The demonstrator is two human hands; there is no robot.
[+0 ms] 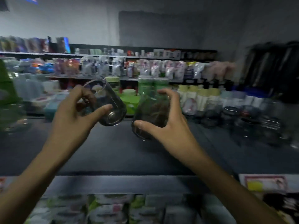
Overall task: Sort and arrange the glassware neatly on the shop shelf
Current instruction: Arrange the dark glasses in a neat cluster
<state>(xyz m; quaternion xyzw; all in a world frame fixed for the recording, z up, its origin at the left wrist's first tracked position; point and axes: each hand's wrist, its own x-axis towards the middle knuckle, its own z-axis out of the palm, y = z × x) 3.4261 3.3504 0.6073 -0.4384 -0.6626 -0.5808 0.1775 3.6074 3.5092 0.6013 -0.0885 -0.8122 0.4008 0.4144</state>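
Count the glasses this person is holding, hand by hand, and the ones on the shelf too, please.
Left-hand glass, gripped by the left hand: 1
Right-hand glass, gripped by the right hand: 1
Shelf glassware at right: too blurred to count
Total held: 2

Colourless clear glass [103, 102] left of centre; darker smoky glass [150, 113] right of centre. Dark grey shelf [113, 151] across the middle. Behind, green jars [152, 85] and lime-green tray [131, 102]; pale yellow bottles [200, 92] at right; pink-and-white packets [161, 67] above. Yellow-patched white label [254, 185], lower right.
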